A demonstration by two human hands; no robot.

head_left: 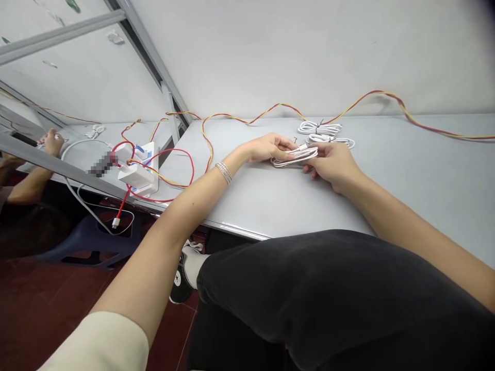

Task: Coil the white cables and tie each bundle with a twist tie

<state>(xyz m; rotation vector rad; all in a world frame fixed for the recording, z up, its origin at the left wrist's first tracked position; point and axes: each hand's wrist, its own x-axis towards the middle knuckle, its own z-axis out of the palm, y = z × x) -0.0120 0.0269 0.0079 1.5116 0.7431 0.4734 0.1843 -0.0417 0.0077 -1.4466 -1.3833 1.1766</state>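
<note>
A coiled white charging cable [297,156] is held between my two hands, just above the grey tabletop. My left hand [271,148] grips its left end, thumb on top. My right hand [333,164] is closed on the right end of the same coil, with the fingertips partly hidden below it. A thin black twist tie [295,139] sticks up beside the coil. Right behind my hands lie two more white coiled cables, a farther one [319,128] and a nearer one [344,140], both bound with dark ties. The nearer one is partly covered by my right hand.
Twisted red and yellow wires [276,107] run along the wall. Left, a power strip [152,175] carries white adapters [135,175] and red cables. A metal frame [154,62] divides the bench. Beyond it are another person's hands [52,142] and a blue stool [93,237].
</note>
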